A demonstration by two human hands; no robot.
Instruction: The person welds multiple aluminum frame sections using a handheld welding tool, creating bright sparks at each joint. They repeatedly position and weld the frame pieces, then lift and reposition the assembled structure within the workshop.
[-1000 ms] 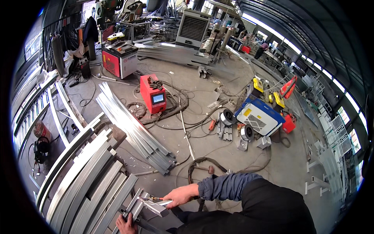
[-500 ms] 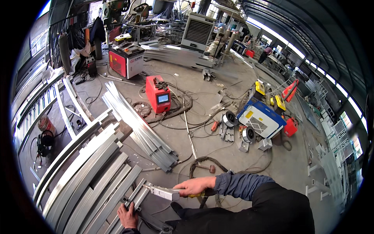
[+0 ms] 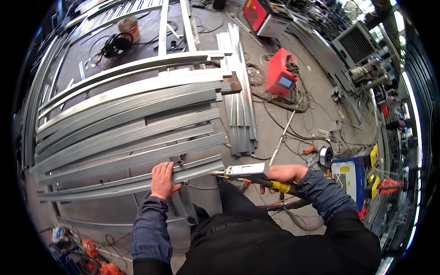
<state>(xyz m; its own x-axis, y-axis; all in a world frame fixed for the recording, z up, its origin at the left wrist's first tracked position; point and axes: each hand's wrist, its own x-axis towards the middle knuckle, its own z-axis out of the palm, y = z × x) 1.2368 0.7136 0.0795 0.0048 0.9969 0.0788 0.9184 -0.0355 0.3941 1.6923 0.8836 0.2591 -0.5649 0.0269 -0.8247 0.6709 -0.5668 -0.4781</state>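
Pointing left: torch (image 3: 248,170), long axis sideways; right hand's grip (image 3: 285,174) wrapped round it, left hand (image 3: 163,182) clasping channel (image 3: 197,168).

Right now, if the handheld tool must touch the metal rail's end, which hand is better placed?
Probably the right hand: it holds the handheld tool, which points toward the right end of the metal rail. The left hand lies on that metal rail, perhaps steadying it.

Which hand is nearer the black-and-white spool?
Right. The right hand, gripping the handheld tool, is below and left of the spool in view; the left hand rests on a metal channel, much farther left.
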